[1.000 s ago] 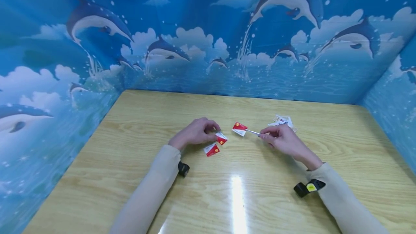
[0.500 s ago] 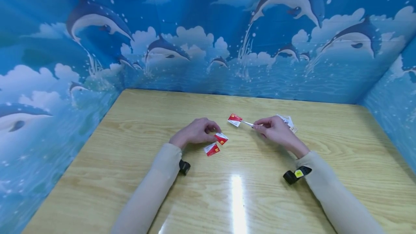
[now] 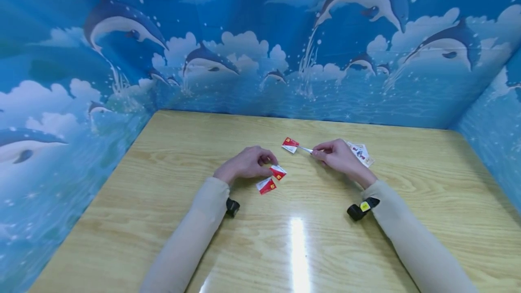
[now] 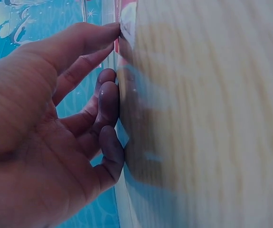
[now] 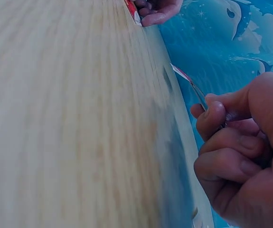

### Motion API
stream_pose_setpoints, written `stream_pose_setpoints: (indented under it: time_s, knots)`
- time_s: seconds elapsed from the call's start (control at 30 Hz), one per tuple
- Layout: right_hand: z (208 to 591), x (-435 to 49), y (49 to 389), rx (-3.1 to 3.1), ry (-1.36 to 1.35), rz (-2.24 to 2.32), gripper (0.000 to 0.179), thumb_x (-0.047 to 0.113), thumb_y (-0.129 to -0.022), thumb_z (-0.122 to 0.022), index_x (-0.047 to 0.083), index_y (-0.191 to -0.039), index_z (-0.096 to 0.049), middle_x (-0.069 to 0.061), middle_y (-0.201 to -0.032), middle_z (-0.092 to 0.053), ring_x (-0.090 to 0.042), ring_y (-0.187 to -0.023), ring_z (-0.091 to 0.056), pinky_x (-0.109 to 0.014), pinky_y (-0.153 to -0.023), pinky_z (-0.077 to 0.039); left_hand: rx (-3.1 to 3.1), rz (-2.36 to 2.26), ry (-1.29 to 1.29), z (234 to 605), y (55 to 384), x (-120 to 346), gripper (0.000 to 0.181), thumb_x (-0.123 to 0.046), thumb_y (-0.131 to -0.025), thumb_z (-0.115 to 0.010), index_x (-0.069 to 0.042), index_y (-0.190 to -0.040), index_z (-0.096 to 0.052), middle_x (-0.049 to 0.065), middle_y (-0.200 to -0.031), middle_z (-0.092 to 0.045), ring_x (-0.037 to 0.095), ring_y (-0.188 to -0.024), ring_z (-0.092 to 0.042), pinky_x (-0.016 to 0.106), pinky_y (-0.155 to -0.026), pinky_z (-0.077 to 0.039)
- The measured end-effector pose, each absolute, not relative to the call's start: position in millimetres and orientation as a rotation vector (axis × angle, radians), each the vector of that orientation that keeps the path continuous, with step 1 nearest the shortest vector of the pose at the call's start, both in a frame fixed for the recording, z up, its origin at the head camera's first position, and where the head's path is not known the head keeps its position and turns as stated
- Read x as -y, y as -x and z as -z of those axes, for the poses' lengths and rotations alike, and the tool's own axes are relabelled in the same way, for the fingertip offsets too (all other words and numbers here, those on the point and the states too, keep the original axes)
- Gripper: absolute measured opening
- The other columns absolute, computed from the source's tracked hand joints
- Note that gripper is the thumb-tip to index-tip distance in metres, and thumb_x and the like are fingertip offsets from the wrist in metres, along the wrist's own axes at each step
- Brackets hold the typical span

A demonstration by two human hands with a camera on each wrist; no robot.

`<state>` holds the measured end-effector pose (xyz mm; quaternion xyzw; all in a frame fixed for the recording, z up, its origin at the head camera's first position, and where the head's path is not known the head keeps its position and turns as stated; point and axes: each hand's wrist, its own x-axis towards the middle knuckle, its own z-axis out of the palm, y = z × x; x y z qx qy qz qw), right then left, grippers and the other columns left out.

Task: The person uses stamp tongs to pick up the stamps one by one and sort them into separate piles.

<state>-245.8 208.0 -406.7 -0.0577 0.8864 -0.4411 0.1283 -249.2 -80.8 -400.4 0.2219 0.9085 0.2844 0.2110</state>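
Note:
My right hand [image 3: 335, 157] pinches a pair of metal tweezers [image 3: 305, 149] between thumb and forefinger. At the tweezers' tips is a small red and white card [image 3: 290, 145] with a yellow emblem; the right wrist view shows this card raised over the tabletop. My left hand [image 3: 252, 163] rests on the table, fingers bent loosely. Its thumb and forefinger tips touch the upper left edge of a second red and white card [image 3: 278, 172] lying flat. Just below that one lies a third such card [image 3: 266, 186].
Behind my right hand, a small overlapping pile of white printed cards [image 3: 360, 153] lies on the wooden table [image 3: 195, 144]. A blue dolphin-print cloth [image 3: 244, 89] stands along the table's back and sides. Each wrist wears a small black camera [image 3: 358, 211].
My right hand has moved left and away from me, carrying the card in the tweezers further back. More of the white card pile shows. The left hand has stayed in place.

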Motion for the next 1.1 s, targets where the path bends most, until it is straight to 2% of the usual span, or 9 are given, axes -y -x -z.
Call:
stream_pose_setpoints:
  time_s: [0.6,0.97,1.1]
  knots:
    - [405.0,-185.5,273.1,-2.536,0.103,1.364,0.034,0.020,-0.101,-0.063,-0.003,-0.125,-0.070,0.003,-0.070,-0.063,-0.007,-0.063,-0.052,-0.023,-0.059,-0.040,-2.517,-0.792,-0.615,398.1,249.3,79.6,0.023,-0.023,-0.091,-0.077,-0.021,-0.114,-0.072,0.002,-0.116,-0.067,0.019,-0.107,-0.058,0.037,-0.100,-0.049]
    - [407.1,-174.4,282.5,-2.533,-0.005,1.337,0.032,0.024,-0.102,-0.061,0.002,-0.122,-0.072,0.003,-0.071,-0.064,-0.012,-0.069,-0.054,-0.029,-0.072,-0.043,-2.497,-0.802,-0.576,398.7,249.8,79.2,0.023,-0.023,-0.092,-0.077,-0.023,-0.114,-0.072,0.001,-0.117,-0.066,0.019,-0.108,-0.057,0.037,-0.100,-0.050]
    - [405.9,-175.7,282.7,-2.578,-0.012,1.284,0.033,0.027,-0.102,-0.060,0.004,-0.122,-0.071,0.000,-0.076,-0.067,-0.014,-0.072,-0.056,-0.030,-0.072,-0.044,-2.499,-0.804,-0.567,399.7,250.4,78.7,0.022,-0.024,-0.092,-0.077,-0.024,-0.113,-0.072,0.000,-0.118,-0.066,0.019,-0.109,-0.057,0.037,-0.100,-0.050]
